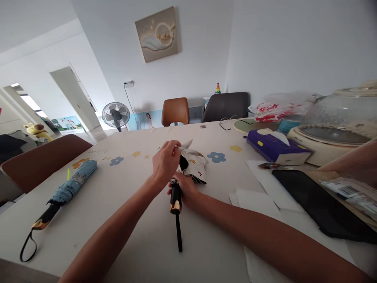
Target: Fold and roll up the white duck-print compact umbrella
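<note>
A white folding umbrella [196,167] with small printed figures lies across the table in front of me, its cloth loose and bunched. Its black handle with a gold-coloured end [176,198] points toward me, and a black wrist strap hangs from it. My right hand [187,188] is closed around the umbrella just above the handle, with some fingers hidden beneath. Curled at the left side of the cloth, my left hand [167,159] seems to pinch a fold; its fingertips are partly hidden. A blue folded umbrella [75,182] rests on the table to the left.
On the right are a black phone-like slab [321,204], white papers [259,204], a purple tissue pack [273,147] and a large appliance with a clear dome [338,118]. Another person's arm [353,159] reaches in there. Eyeglasses [228,122] lie at the far edge, before two chairs.
</note>
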Action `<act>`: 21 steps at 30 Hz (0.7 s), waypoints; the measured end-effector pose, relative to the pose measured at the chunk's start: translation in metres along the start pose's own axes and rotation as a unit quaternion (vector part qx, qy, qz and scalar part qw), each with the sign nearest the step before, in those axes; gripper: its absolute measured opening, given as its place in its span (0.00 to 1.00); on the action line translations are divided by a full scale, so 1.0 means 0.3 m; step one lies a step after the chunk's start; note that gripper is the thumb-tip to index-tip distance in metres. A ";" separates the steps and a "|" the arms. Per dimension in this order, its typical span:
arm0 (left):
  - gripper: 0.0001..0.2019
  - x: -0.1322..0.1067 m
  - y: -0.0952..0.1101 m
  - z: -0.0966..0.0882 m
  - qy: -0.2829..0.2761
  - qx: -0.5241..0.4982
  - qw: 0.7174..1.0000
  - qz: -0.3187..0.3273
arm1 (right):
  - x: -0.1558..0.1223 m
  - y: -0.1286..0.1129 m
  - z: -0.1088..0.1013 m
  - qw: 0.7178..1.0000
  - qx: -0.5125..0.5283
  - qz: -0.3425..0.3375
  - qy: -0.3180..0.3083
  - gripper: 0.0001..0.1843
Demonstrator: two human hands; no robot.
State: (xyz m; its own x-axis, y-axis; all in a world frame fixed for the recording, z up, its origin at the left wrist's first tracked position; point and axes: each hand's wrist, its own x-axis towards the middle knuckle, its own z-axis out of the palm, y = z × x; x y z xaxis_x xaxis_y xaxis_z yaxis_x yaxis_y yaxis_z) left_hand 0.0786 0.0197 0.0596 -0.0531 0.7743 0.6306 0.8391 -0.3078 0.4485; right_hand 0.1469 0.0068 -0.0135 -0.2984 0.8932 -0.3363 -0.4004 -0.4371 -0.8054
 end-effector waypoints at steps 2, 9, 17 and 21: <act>0.12 0.005 -0.064 -0.028 0.005 -0.007 0.999 -0.031 | -0.007 -0.005 -0.003 1.000 -0.002 0.020 -0.006 0.08; 0.13 -0.019 -0.238 -0.024 -0.048 -0.072 0.985 -0.152 | -0.002 -0.012 0.011 0.999 -0.012 0.051 -0.006 0.07; 0.23 0.042 -0.187 -0.016 -0.060 0.201 0.968 0.135 | -0.002 -0.011 0.013 0.998 -0.031 0.053 0.000 0.07; 0.23 0.084 -0.178 -0.004 -0.144 0.283 0.902 0.292 | -0.009 -0.014 0.014 0.998 -0.035 0.047 0.003 0.08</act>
State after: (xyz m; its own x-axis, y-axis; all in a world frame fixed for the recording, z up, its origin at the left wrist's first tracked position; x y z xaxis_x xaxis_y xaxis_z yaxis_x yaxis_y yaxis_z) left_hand 0.0319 0.0551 0.0523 0.5624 0.7076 0.4278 0.8246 -0.4411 -0.3544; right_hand 0.1457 0.0059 -0.0070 -0.3262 0.8489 -0.4158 -0.3092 -0.5115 -0.8017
